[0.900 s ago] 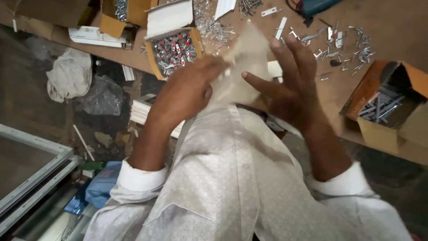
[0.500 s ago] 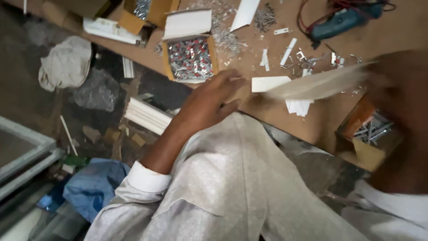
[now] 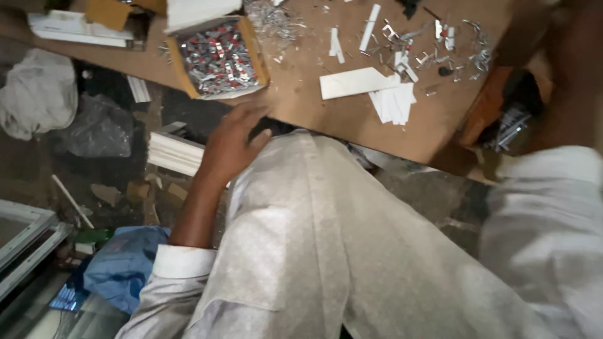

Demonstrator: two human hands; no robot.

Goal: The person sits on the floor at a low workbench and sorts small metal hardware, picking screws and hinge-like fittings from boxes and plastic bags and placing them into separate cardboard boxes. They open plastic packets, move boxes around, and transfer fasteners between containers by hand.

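Left hand [image 3: 231, 147]: empty, fingers loosely spread and curled, resting at the near edge of the brown workbench [image 3: 301, 94], thumb toward the white shirt [image 3: 314, 238]; apparently braced there for balance, gripping nothing.

Right hand: upper right corner, blurred and mostly out of frame; open or closed, cannot tell. White sleeve [image 3: 546, 207] visible below it.

Open cardboard box [image 3: 217, 58]: just beyond the left hand, on the bench, full of small silver-and-red metal fittings; within easy reach, presumably kept as stock.

White flat strip [image 3: 355, 83]: mid-bench, lying flat, touching a fanned stack of shorter white pieces [image 3: 394, 103]; grouped, likely cut pieces laid aside together.

Loose metal clips and offcuts [image 3: 433, 50]: scattered across the far bench, unsorted.

Second cardboard box [image 3: 502, 119]: right bench edge, tilted, holding metal parts, partly hidden by the right arm.

Below bench: stack of white profiles [image 3: 173, 150], grey cloth [image 3: 34, 94], blue bag [image 3: 122, 263], on the floor, out of the working area.
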